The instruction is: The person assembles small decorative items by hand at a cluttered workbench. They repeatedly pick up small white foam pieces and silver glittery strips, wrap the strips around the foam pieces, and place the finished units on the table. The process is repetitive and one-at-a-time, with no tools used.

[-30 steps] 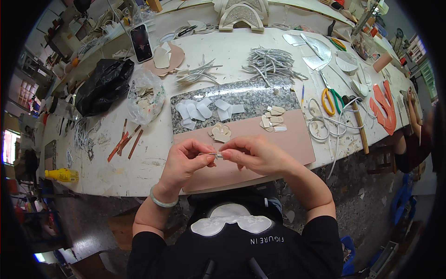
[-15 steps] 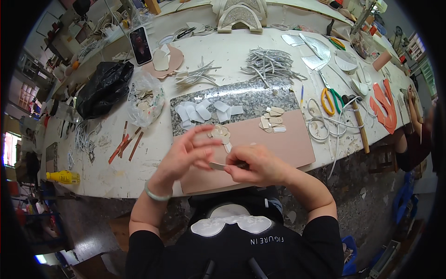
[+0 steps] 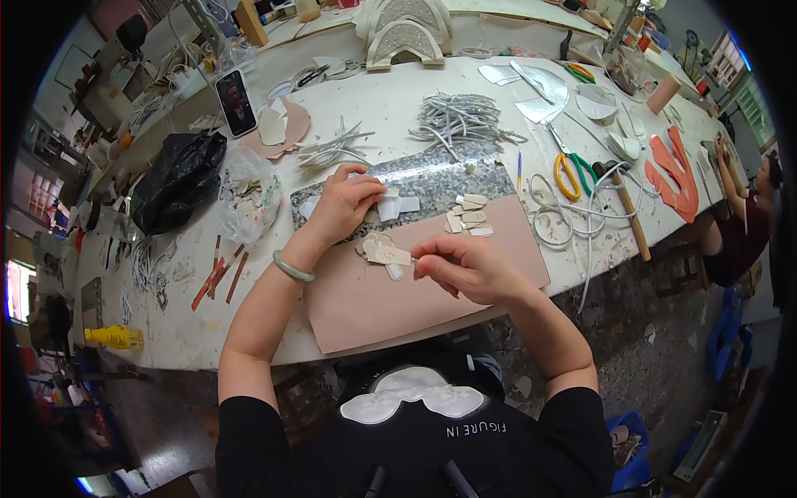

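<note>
My left hand (image 3: 344, 206), with a pale bangle at the wrist, reaches over the white rounded pieces on the speckled stone slab (image 3: 481, 159). Its fingertips are closed on a white piece (image 3: 388, 204), and the hand covers most of the pile. Pinched in my right hand (image 3: 466, 267) is a beige tab (image 3: 393, 256), pointing left over a small heap of beige pieces (image 3: 371, 244). Both hands are above the pinkish-tan sheet (image 3: 374, 311), which covers the near part of the slab. More beige tabs (image 3: 466, 216) lie in a group at its far right.
Silver cord pieces (image 3: 452, 120) are heaped behind the slab. To the right lie scissors (image 3: 567, 174), looped white cord (image 3: 552, 224) and a hammer (image 3: 633, 220). A clear bag (image 3: 249, 199), black bag (image 3: 178, 183) and phone (image 3: 237, 104) are at left. Another person (image 3: 747, 207) sits far right.
My left hand has moved from beside my right hand, away from me, onto the white pieces. My right hand has shifted slightly, still pinching the beige tab. The whole view has shifted a little.
</note>
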Motion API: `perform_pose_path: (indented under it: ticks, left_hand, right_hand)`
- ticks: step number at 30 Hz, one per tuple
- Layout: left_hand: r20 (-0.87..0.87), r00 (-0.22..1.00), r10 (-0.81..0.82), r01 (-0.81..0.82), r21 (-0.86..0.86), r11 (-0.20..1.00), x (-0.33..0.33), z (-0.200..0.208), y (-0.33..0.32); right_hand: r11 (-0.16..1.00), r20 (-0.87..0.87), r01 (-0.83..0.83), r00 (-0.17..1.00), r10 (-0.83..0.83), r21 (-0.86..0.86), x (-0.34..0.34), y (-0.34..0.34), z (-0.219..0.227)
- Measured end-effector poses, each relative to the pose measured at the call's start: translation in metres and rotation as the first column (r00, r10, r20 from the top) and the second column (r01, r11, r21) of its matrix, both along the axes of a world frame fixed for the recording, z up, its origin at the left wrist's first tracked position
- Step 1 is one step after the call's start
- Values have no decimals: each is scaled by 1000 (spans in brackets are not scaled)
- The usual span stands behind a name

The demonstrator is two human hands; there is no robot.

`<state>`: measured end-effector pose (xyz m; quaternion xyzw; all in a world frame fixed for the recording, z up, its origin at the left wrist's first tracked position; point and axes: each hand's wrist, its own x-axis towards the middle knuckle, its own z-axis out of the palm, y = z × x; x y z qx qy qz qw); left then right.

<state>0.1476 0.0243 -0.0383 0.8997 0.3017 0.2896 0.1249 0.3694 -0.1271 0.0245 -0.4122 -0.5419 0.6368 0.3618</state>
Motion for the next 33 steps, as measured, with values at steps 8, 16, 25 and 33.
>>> perform_pose_path:
  ticks: [8,16,25,33]
  left_hand:
    - [491,802,341,155,-721,675,0,41,-54]
    - [402,772,493,403,-909,109,-20,54,-103]
    - [382,787,485,395,-915,79,-20,68,-118]
    - [517,729,449,606,-792,-74,-29,70,-115]
  right_hand:
    - [856,159,12,981,-109,516,0,2,-6]
    - [783,237,-28,959,-154,621,-7,2,0]
    - [748,197,10,962,-188,664,-12,0,3]
    - [752,206,18,957,-203,659,-12,0,0]
